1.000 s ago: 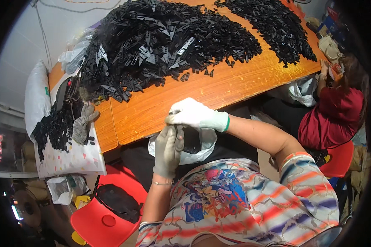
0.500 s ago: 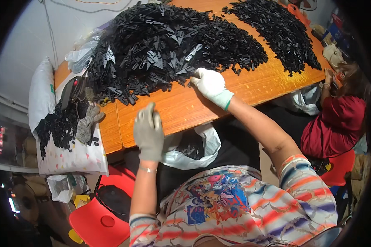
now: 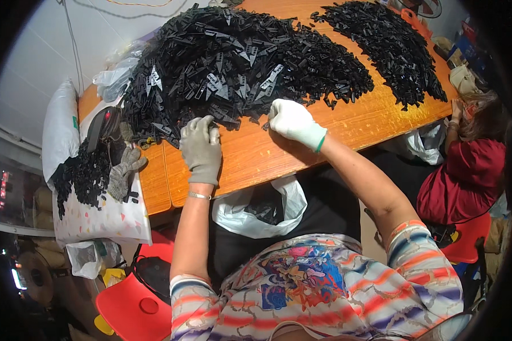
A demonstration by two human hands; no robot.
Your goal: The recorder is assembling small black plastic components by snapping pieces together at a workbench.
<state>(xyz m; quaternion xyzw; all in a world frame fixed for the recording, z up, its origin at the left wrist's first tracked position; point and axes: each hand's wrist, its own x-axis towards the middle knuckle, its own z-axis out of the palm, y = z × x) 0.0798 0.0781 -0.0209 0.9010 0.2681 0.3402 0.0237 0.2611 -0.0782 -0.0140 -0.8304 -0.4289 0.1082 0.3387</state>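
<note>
A broad heap of small black plastic pieces [image 3: 182,68], some long and pointed, covers the back of the wooden table [image 3: 242,148]. At its near edge is my left hand [image 3: 201,150] in a grey glove, fingers curled against the pieces. My right hand [image 3: 294,122], in a white glove with a pale green cuff, is closed just in front of the heap, to the right of the left hand. Its fingertips are bent under, and what they hold, if anything, is hidden. Below the table edge, at my lap, hangs an open white plastic bag [image 3: 293,207] with dark pieces inside.
A second black heap [image 3: 389,51] lies farther right. On the left are a smaller dark pile [image 3: 85,179], a spare grey glove [image 3: 122,173] and a white sack [image 3: 61,128]. A red stool [image 3: 133,307] stands below. A person in a dark red top [image 3: 461,170] sits at right.
My left hand has moved up and forward from over the bag to the heap's near edge. My right hand has drawn back slightly toward me, still closed.
</note>
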